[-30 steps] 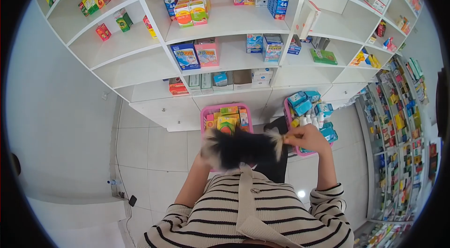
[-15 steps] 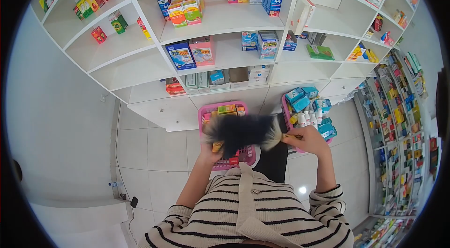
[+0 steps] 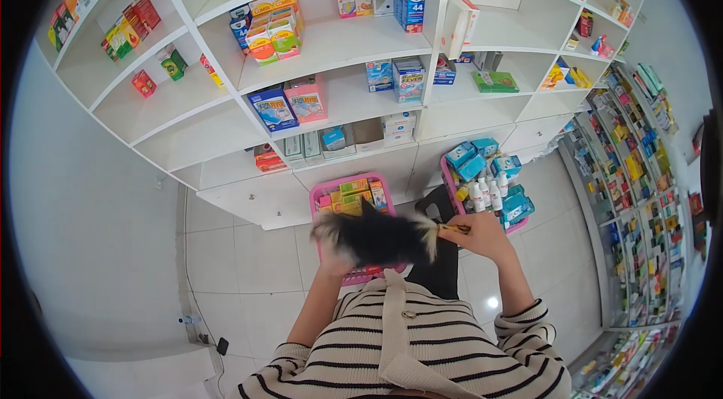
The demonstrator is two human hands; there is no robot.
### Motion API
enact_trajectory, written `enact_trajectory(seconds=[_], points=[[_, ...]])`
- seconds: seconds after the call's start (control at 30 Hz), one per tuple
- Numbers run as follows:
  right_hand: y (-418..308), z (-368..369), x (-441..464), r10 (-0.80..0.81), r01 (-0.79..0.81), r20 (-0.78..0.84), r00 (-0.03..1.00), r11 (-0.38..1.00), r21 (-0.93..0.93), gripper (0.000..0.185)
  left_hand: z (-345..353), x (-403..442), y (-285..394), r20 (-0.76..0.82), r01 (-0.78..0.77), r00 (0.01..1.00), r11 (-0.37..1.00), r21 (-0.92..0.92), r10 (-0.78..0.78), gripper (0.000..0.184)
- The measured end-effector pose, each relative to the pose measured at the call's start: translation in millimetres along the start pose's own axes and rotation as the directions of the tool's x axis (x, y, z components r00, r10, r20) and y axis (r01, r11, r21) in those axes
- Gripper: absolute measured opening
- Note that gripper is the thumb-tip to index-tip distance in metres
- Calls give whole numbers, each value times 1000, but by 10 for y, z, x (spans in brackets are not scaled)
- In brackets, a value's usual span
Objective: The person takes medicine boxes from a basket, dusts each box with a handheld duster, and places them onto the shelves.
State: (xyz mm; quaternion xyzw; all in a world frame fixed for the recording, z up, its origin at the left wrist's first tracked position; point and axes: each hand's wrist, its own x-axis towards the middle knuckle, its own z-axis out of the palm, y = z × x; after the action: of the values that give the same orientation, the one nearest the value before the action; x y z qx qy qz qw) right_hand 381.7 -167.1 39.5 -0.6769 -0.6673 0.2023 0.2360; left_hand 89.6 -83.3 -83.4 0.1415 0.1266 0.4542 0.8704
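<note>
In the head view, a feather duster (image 3: 380,237) with dark plumes and pale ends lies across in front of my body, blurred by motion. My right hand (image 3: 480,235) is closed round its thin yellowish handle (image 3: 452,229), on the right. At the duster's pale left end is my left hand (image 3: 335,254), its fingers covered by feathers and smeared, so I cannot tell whether it grips them. Below the duster a pink basket (image 3: 315,199) of orange and yellow medicine boxes (image 3: 354,188) stands on the floor, partly hidden.
White shelves (image 3: 361,43) with medicine boxes rise ahead, above closed cabinet doors (image 3: 256,199). A second pink basket (image 3: 450,180) with blue packs and white bottles (image 3: 483,195) stands at right. Farther right is a stocked display rack (image 3: 640,195). A cable (image 3: 190,271) runs along the floor at left.
The view has shifted, so the shelves appear farther left and up. The duster and both hands sit slightly lower and to the left or right hand's side; the right hand still holds the handle.
</note>
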Motion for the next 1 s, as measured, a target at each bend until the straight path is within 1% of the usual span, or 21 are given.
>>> enact_trajectory(seconds=[0.07, 0.13, 0.17, 0.2, 0.23, 0.27, 0.33, 0.4, 0.47, 0.5, 0.57, 0.6, 0.67, 0.7, 0.73, 0.8, 0.83, 0.87, 0.9, 0.97, 1.0], points=[[5, -15, -17, 6, -8, -69, 998, 999, -39, 36, -2, -11, -62, 34, -11, 999, 997, 73, 9, 56], [-19, -53, -56, 16, -19, 47, 999, 997, 68, 33, 106, -74, -152, -84, 17, 996, 986, -164, -31, 53], [-12, -20, -79, 25, -28, 46, 999, 997, 72, 33, -296, -82, -322, -29, -126, 986, 852, 508, 163, 55], [3, 26, -108, 36, -36, -24, 999, 999, 18, 33, -352, -76, -332, -33, -114, 988, 853, 509, 152, 55], [19, 55, -146, 44, -48, -94, 995, 998, -37, 33, -411, -71, -328, 97, 58, 993, 988, 140, -72, 60], [32, 53, -187, 57, -60, -94, 994, 997, -37, 33, -438, -76, -334, 295, 291, 930, 932, -219, -221, 64], [55, 20, -254, 33, -36, 39, 999, 997, 68, 33, -466, -106, -416, 194, 319, 941, 917, -238, -277, 68], [110, 65, -294, 44, -47, 81, 996, 998, 41, 35, -280, -94, -483, -184, 212, 959, 977, -30, -214, 68], [119, 173, -297, 51, -58, -94, 994, 996, -71, 35, -26, -205, -371, -143, 187, 968, 972, -141, -207, 66], [124, 147, -277, 49, -55, -93, 994, 996, -70, 35, -53, -227, -371, 4, 158, 987, 979, -128, -159, 65], [144, 78, -251, 23, -35, 164, 986, 997, 72, 35, -197, -219, -434, -30, -6, 999, 971, 237, 13, 66], [127, 91, -249, 26, -38, 163, 986, 997, 72, 35, -207, -212, -455, -48, -71, 994, 908, 412, 99, 66], [70, 162, -206, 51, -49, 20, 999, 997, -65, 34, -86, -191, -466, -64, 24, 998, 999, -44, -27, 57], [135, 210, -192, -8, 8, 4, 1000, 997, -72, 37, -120, -200, -493, -10, 29, 999, 991, -133, -30, 58], [199, 211, -200, -39, 40, 27, 999, 997, -70, 37, -102, -203, -527, -24, -8, 1000, 991, -136, 4, 58], [300, 188, -162, -122, 108, 106, 987, 987, 122, 36, 7, -122, -588, 53, -46, 997, 990, -133, 53, 47], [265, 164, -156, -76, 72, 54, 996, 995, 74, 37, 61, -89, -603, 99, -77, 991, 988, -131, 90, 42], [288, 171, -147, -63, 63, 18, 998, 997, 45, 39, 9, -88, -678, -221, -68, 973, 997, -38, 58, 37], [324, 127, -145, -139, 138, 40, 990, 990, 22, 39, -211, -28, -826, -180, -187, 946, 907, 379, 270, 36], [454, 19, -106, -255, 257, 81, 964, 966, -18, 40, -186, 111, -895, -168, -144, 895, 624, 768, 413, 36], [532, -10, -91, -250, 243, 118, 961, 967, 76, 39, 19, 4, -822, -145, -238, 921, 817, 525, 362, 40]])
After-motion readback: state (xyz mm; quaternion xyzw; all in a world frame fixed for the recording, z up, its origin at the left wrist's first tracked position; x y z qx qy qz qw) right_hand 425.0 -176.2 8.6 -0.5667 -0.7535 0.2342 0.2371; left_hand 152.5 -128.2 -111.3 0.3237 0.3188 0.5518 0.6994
